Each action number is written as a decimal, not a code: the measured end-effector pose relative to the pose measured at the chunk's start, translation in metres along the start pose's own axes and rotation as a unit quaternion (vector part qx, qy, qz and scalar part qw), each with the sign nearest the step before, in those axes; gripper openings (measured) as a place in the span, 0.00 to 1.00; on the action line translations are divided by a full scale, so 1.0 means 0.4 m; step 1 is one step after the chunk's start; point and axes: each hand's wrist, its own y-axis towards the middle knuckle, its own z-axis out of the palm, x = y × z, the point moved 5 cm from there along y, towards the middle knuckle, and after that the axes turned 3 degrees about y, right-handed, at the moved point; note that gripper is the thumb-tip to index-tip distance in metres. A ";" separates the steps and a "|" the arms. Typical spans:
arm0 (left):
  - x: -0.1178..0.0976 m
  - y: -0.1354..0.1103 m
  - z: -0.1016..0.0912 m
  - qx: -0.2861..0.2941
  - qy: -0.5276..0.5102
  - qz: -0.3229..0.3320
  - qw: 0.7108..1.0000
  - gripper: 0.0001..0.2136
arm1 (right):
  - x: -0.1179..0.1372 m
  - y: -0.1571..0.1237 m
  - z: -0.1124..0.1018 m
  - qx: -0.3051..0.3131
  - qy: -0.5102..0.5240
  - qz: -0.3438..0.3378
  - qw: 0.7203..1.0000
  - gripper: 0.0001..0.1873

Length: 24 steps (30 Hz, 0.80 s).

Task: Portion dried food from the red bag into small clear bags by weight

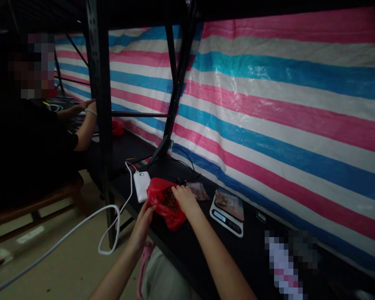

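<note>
Forearms reach in from below. Left hand (pixel 144 214) grips the near edge of a red plastic bag (pixel 164 203) on the dark desk (pixel 187 246), fingers curled around the film. Right hand (pixel 183 197) sits at the bag's open mouth, fingers dipping together inside; whether they pinch anything, cannot tell. Bag is crumpled, thin, holding small brown pieces. Risk, likely: the slack bag tips, spilling pieces off the edge. Digital scale (pixel 227 212) stands just right.

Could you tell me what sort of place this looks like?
Probably a makeshift packing or weighing workstation. A digital scale sits on a dark bench beside a red bag that both hands hold, a striped tarpaulin serves as the wall, and another person works nearby.
</note>
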 end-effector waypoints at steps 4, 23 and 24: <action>-0.005 0.001 0.041 0.067 -0.029 -0.045 0.996 0.15 | 0.012 0.034 0.021 0.005 -0.052 0.012 0.999 0.16; 0.079 0.059 0.102 0.050 -0.159 -0.022 0.986 0.22 | -0.057 0.016 0.098 -0.091 0.416 -0.035 0.904 0.30; 0.079 0.059 0.102 0.051 -0.150 -0.019 0.987 0.23 | -0.061 0.017 0.111 -0.096 0.448 -0.024 0.889 0.30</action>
